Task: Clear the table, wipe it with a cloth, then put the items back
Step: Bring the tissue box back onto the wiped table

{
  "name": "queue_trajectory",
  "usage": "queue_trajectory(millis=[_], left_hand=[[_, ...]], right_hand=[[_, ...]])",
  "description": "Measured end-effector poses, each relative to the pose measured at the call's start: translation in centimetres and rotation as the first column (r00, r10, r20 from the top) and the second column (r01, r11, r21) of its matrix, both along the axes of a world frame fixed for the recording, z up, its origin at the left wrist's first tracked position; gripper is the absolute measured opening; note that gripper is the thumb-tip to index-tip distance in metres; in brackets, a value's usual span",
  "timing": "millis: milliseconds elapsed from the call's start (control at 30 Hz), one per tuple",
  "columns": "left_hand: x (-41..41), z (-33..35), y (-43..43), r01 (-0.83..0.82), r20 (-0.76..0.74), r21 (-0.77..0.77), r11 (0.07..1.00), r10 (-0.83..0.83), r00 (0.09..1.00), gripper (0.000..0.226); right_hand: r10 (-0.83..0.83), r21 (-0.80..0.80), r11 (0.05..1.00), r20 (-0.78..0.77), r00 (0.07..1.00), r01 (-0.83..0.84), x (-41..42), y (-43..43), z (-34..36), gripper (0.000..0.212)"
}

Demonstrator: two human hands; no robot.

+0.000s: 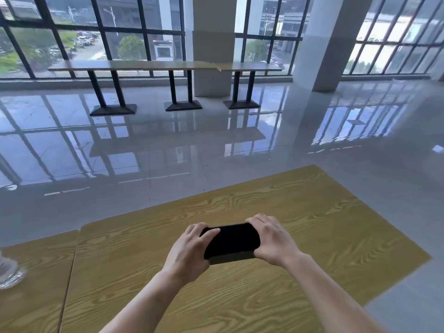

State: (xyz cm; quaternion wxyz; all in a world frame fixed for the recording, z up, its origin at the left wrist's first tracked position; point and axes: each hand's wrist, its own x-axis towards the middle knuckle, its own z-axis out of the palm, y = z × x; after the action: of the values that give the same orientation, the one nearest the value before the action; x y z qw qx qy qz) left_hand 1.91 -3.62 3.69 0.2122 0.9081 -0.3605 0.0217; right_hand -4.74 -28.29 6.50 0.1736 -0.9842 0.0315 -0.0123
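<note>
Cloth (231,239) (black, apparently folded into a thick pad) sits between both hands. The left hand (189,251) curls round its left end and the right hand (271,241) round its right end, each gripping it firmly. It lies low over the middle of the wood-grain table (312,212); I cannot tell whether it touches. A clear glass (9,272) stands on the adjoining table, far left. Beyond lie shiny floor (216,152) and windows (120,32).

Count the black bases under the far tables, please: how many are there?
3, under the far tables: left base, middle base, right base. None appears hidden.
</note>
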Motion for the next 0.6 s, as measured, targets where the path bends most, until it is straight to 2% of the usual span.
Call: queue_trajectory(millis=[267, 600], left_hand=[[-0.8, -0.4, -13.3, 0.060, -0.023, -0.007, 0.998, -0.060, 0.998, 0.076], [3.4, -1.2, -23.1, 0.236, -0.036, 0.042, 0.971, -0.235, 0.971, 0.071]], right_hand=[[-0.065, 0.010, 0.998, -0.022, 0.998, 0.065, -2.3, -12.7, -0.8, 0.073], [-0.239, -0.022, 0.971, -0.062, 0.969, 0.238, -2.7, -20.4, -1.5, 0.076]])
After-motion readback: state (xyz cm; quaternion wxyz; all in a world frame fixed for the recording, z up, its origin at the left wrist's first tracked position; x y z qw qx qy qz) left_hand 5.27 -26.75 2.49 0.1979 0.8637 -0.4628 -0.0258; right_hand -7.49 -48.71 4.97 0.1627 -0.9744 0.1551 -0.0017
